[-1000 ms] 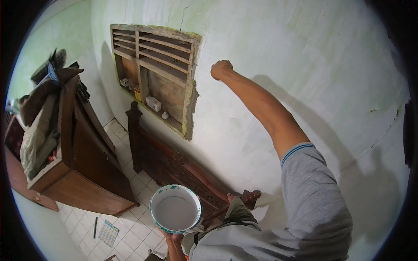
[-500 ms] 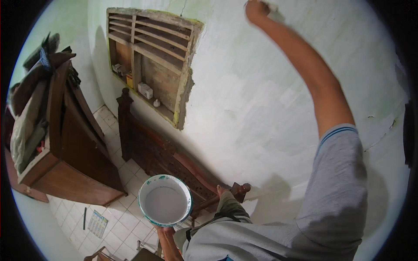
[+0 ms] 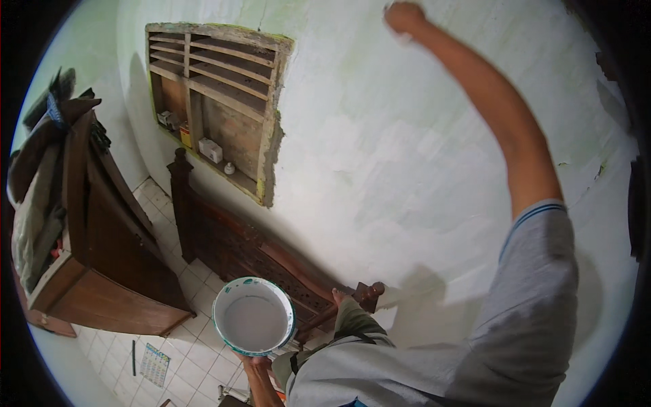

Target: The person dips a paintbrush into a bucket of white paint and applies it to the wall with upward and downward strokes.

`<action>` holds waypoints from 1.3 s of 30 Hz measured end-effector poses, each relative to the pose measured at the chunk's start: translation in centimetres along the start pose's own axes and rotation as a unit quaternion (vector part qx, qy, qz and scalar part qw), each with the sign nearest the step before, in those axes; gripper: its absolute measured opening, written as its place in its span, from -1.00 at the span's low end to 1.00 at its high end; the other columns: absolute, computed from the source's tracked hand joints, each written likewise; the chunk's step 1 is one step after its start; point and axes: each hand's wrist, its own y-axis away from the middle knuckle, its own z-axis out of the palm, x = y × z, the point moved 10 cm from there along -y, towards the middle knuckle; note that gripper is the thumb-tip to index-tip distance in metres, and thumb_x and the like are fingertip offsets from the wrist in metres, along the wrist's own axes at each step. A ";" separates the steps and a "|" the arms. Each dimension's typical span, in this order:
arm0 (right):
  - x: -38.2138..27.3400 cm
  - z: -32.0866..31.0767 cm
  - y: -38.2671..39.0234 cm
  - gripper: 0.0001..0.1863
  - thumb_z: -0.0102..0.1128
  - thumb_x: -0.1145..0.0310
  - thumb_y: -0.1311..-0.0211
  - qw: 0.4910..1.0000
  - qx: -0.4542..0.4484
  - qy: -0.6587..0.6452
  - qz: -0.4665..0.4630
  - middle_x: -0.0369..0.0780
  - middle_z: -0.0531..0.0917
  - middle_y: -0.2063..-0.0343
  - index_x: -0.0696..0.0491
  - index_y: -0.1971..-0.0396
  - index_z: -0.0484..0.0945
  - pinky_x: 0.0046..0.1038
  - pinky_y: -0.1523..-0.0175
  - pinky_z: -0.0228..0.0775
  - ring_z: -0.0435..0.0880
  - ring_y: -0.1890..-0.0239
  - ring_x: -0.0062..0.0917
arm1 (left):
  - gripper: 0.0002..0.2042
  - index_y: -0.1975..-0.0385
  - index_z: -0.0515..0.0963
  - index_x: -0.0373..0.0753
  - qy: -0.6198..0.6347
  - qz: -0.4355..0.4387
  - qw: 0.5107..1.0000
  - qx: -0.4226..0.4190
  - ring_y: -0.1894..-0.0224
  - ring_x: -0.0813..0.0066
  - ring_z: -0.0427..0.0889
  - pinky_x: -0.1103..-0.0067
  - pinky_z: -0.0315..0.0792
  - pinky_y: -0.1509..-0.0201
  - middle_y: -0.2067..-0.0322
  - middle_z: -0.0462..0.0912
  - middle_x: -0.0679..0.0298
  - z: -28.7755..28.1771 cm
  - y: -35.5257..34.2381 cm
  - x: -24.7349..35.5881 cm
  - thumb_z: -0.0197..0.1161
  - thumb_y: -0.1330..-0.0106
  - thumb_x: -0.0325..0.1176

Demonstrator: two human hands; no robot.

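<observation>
My left hand (image 3: 256, 363) is closed around the underside of a white bucket (image 3: 217, 316) with a green-smeared rim, holding pale grey liquid. My right arm is stretched up to the mottled pale green and white wall (image 3: 352, 149). At its end, my right hand (image 3: 405, 19) is closed on a small light-coloured thing, blurred and mostly hidden, against the wall. Left of that hand, a recessed wooden opening (image 3: 270, 152) has slats above and small boxes (image 3: 210, 149) and a white bottle (image 3: 230, 168) on its ledge.
A tilted wooden cabinet (image 3: 122, 292) topped with bundled items stands at the left. A carved dark wooden headboard (image 3: 224, 230) leans along the wall below the opening. My bare foot (image 3: 339, 296) is near its right post. A tiled floor (image 3: 203, 366) holds a dark stick and a printed sheet (image 3: 156, 364).
My right hand has risen up and to the right along the wall since a second ago, dipping slightly in the last half second. The bucket has shifted a little left in the picture.
</observation>
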 end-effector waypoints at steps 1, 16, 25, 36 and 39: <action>5.4 -1.2 -1.5 -0.77 -0.11 0.35 -0.10 0.992 0.049 0.088 0.071 -0.22 0.61 0.35 0.02 0.40 0.58 -0.34 0.50 0.40 0.58 0.32 -0.44 | -0.66 0.18 0.40 -0.27 -0.056 0.003 0.998 0.003 0.17 0.24 0.44 0.31 0.40 0.10 0.18 0.47 0.18 -4.1 -2.0 1.4 -0.06 -0.22 -0.14; -18.1 11.5 18.7 -0.75 0.06 0.43 0.07 0.963 -0.223 -0.076 -0.131 -0.23 0.60 0.28 -0.02 0.32 0.59 -0.29 0.37 0.47 0.57 0.22 -0.38 | -0.54 0.03 0.32 -0.29 -0.044 -0.039 0.997 -0.052 0.04 0.17 0.40 0.25 0.35 -0.02 0.06 0.41 0.10 1.0 -0.2 -0.7 -0.08 -0.22 -0.06; 5.6 -0.3 6.7 -0.76 -0.08 0.41 -0.02 0.990 -0.051 0.125 0.035 -0.15 0.60 0.37 0.07 0.33 0.56 -0.29 0.40 0.42 0.58 0.33 -0.36 | -0.58 0.04 0.32 -0.30 -0.036 -0.038 0.997 -0.052 0.02 0.20 0.39 0.25 0.32 -0.03 0.05 0.40 0.11 1.2 0.4 -1.1 -0.06 -0.24 -0.11; -25.0 9.6 27.1 -0.81 0.24 0.35 0.08 0.773 -0.165 -0.600 -0.122 -0.33 0.47 0.69 0.16 0.57 0.49 -0.48 0.57 0.26 0.35 0.68 -0.63 | -0.57 0.03 0.32 -0.29 0.006 0.011 0.997 -0.077 0.01 0.19 0.38 0.23 0.30 -0.04 0.04 0.40 0.11 0.7 -1.2 1.7 -0.06 -0.24 -0.10; -41.4 6.3 39.3 -0.82 0.24 0.28 0.05 0.493 -0.469 -0.733 0.008 -0.36 0.45 0.62 0.06 0.52 0.50 -0.64 0.51 0.24 0.39 0.56 -0.75 | -0.57 0.03 0.32 -0.29 0.033 0.070 0.993 -0.086 0.01 0.19 0.37 0.23 0.29 -0.04 0.04 0.39 0.11 -0.4 0.0 3.5 -0.06 -0.24 -0.10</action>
